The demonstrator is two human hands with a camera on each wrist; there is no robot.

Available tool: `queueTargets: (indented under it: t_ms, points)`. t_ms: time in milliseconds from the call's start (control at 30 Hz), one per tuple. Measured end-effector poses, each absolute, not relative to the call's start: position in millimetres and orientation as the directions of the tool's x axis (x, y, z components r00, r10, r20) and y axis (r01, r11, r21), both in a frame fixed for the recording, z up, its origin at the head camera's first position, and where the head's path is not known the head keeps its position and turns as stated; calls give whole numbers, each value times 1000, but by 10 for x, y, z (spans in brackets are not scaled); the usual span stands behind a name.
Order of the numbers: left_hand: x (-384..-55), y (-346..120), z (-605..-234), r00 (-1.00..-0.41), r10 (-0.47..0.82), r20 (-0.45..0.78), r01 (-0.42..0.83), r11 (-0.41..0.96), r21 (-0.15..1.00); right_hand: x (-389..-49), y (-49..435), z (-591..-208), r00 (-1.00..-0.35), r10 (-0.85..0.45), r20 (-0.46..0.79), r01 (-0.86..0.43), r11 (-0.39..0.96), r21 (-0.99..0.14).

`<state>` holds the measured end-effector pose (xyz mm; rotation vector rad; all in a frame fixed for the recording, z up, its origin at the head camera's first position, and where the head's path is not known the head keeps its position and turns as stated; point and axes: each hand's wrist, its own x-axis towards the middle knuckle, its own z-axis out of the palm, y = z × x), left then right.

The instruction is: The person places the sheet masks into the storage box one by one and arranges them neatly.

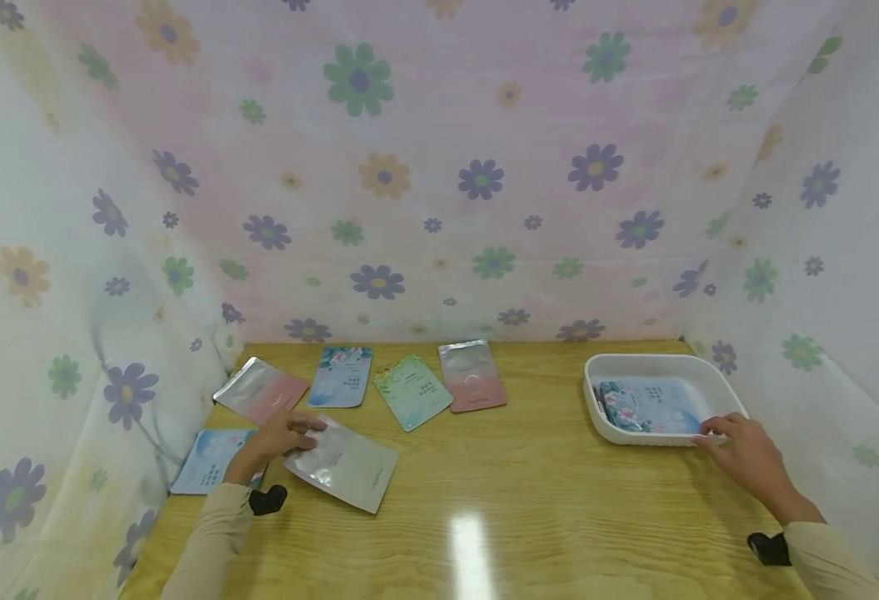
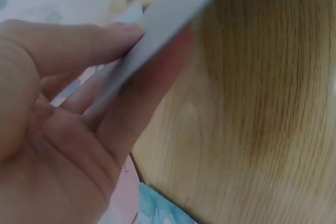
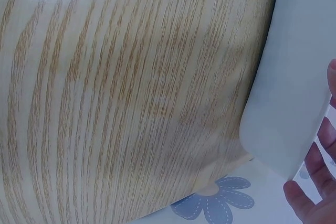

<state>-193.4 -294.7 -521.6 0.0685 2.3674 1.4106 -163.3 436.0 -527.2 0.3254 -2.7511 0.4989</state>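
My left hand [image 1: 277, 437] pinches a silver and pale green face mask packet [image 1: 352, 467] by its upper left edge. In the left wrist view the thumb lies on one face of this packet [image 2: 163, 22] and fingers lie behind it, with the sheet tilted above the wooden table. Over at the right, my right hand [image 1: 746, 458] grips the front right rim of a white plastic basket [image 1: 664, 359]. Inside the basket lie blue floral mask packets [image 1: 652, 404]. The right wrist view has the basket's smooth outer wall [image 3: 289, 77] with fingertips along its rim.
Along the back lie a pink and silver packet [image 1: 282, 396], a blue floral one [image 1: 342, 379], a green one [image 1: 415, 392] and another pink one [image 1: 475, 379]. Another blue packet [image 1: 210, 458] is partly under the left forearm. Flowered cloth [image 1: 439, 208] walls the table's back and sides.
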Motion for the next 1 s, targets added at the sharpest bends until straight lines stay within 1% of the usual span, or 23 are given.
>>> queueTargets:
  t_ms: [133,233,333,633,867,1000]
  points:
    - [-1896,-2919,-5192,-887,258,-384,-229,477,849,-1627,4376,-5309,-930,-155,332,-262,915,-306]
    - [-1886,-2884,-5162,-874,283,-395,-226,483,846,-1628,4386,-5324,-936,-146,320,-250,917,-310]
    - [-1893,-2843,-5119,-870,318,-377,-199,474,858,-1636,4384,-5316,-935,-143,325,-250,916,-314]
    - [-1889,-2724,-5005,-890,376,-257,-82,423,902,-1645,4358,-5289,-939,-129,319,-236,917,-322]
    - [-1870,-2646,-4995,-913,334,-235,-118,335,935,-1652,4359,-5295,-936,-136,326,-244,916,-319]
    - [-1888,-2561,-4985,-930,304,-207,-118,286,951,-1649,4362,-5278,-930,-143,339,-252,919,-303]
